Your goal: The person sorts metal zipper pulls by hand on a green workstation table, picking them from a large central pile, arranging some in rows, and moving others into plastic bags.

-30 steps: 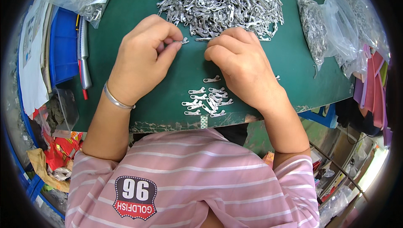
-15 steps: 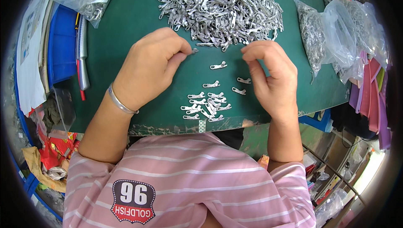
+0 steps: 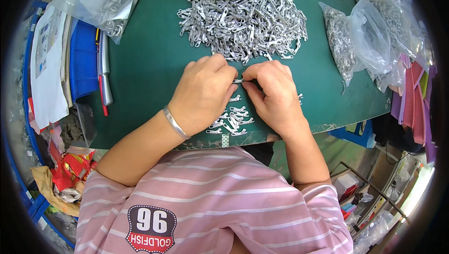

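Note:
Just in front of the big heap, my two hands have come together around one small silver metal clasp (image 3: 238, 81). My left hand (image 3: 202, 94) is closed in a pinch at its left end. At the other end, the thumb and forefinger of my right hand (image 3: 277, 96) pinch too; the fingertips partly cover the clasp. A heap of similar clasps (image 3: 243, 18) lies beyond both hands. Nearer the table's edge is a loose group of clasps (image 3: 239, 119), partly hidden by my left hand. Another clasp (image 3: 300, 98) peeks out beside my right wrist.
The green table (image 3: 145, 67) carries clear bags of metal parts (image 3: 339, 43) at right and another bag (image 3: 114, 8) at far left. A blue bin (image 3: 85, 62) and a red-and-silver pen-like tool (image 3: 105, 81) stand left. Coloured strips (image 3: 414, 104) hang at far right.
Both hands have moved inward and now meet at one clasp. My left hand went right, my right hand left, covering some of the loose clasps. The view has shifted slightly.

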`<state>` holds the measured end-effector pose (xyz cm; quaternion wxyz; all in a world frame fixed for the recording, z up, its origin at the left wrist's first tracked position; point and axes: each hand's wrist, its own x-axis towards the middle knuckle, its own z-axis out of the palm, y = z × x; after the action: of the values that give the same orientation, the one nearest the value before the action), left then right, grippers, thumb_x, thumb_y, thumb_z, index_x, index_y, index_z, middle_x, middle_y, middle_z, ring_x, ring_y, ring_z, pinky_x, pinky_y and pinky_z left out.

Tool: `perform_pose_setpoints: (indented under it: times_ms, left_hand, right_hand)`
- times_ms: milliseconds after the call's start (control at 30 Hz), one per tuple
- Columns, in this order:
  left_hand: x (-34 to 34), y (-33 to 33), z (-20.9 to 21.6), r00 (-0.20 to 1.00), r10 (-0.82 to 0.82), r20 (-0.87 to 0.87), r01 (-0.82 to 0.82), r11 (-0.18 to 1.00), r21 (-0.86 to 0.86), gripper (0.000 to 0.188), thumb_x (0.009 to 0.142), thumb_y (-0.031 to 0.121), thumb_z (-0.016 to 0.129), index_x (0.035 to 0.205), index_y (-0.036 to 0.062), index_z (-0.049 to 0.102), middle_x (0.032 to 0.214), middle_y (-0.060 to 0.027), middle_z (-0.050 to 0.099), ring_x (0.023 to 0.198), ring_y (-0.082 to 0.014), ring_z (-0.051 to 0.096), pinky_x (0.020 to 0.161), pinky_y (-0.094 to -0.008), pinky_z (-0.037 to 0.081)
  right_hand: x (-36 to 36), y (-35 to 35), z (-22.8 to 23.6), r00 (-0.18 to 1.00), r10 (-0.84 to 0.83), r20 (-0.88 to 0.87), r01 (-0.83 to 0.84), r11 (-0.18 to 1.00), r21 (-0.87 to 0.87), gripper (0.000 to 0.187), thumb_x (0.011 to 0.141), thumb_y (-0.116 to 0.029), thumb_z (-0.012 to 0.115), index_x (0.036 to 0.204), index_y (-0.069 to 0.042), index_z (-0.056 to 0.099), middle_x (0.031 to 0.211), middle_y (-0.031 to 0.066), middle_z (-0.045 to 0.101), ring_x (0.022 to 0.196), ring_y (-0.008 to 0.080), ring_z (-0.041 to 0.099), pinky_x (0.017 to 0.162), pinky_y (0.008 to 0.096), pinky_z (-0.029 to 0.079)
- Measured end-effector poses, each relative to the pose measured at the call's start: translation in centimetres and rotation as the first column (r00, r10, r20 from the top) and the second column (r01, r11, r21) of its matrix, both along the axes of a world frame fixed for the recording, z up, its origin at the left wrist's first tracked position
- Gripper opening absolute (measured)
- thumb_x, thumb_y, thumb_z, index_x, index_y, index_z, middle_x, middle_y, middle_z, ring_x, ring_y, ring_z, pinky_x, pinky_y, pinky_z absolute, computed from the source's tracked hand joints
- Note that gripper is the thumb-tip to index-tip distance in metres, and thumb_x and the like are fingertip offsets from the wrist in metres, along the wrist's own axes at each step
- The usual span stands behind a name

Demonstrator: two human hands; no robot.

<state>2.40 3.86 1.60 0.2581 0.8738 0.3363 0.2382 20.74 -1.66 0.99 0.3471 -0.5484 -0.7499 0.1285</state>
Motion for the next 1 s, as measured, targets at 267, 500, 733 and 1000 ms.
perform_pose_setpoints:
  times_ms: [267,500,733,1000]
  left_hand:
    - [-0.8,-0.8,-0.3,0.999,0.014,0.050,-0.010,0.997,-0.072,0.012,0.077,0.001,0.074,0.083,0.0049,0.065,0.084,-0.0092,0.060,0.081,-0.0316,0.061,0.072,-0.0424,0.048]
    - [-3.0,-1.5,0.6,0.995,0.056,0.084,-0.051,0.997,-0.064,0.010,0.080,-0.001,0.072,0.088,0.0024,0.066,0.084,-0.0110,0.060,0.075,-0.0297,0.061,0.068,-0.0387,0.050]
    - [-4.5,-1.4,1.0,0.988,0.149,0.025,-0.142,0.970,-0.197,0.009,0.082,-0.004,0.070,0.090,0.0005,0.066,0.083,-0.0106,0.060,0.065,-0.0239,0.059,0.059,-0.0339,0.048]
    - [-4.3,-0.6,0.7,0.989,0.134,0.055,-0.120,0.970,-0.210,0.010,0.083,-0.004,0.069,0.091,0.0007,0.067,0.083,-0.0094,0.060,0.064,-0.0198,0.058,0.059,-0.0315,0.048]
  right_hand:
    - [-0.6,-0.8,0.0,0.997,0.024,-0.074,-0.021,0.999,0.046,0.019,0.077,0.001,0.071,0.087,-0.009,0.060,0.081,0.0042,0.062,0.079,0.0255,0.060,0.077,0.0384,0.042]
    - [-1.6,1.1,1.0,0.998,0.048,-0.028,-0.046,0.997,0.054,0.020,0.072,0.003,0.067,0.086,-0.008,0.060,0.083,0.0052,0.064,0.081,0.0266,0.061,0.075,0.0396,0.044]
    - [-3.1,2.6,1.1,0.963,0.211,0.171,-0.215,0.977,0.005,0.012,0.074,-0.007,0.063,0.085,-0.007,0.059,0.089,0.0061,0.063,0.085,0.0281,0.058,0.075,0.0399,0.045]
    - [1.1,-0.3,1.5,0.976,-0.142,-0.167,0.143,0.990,-0.005,0.016,0.076,0.008,0.066,0.086,-0.005,0.062,0.088,0.0087,0.067,0.082,0.0302,0.064,0.075,0.0399,0.049]
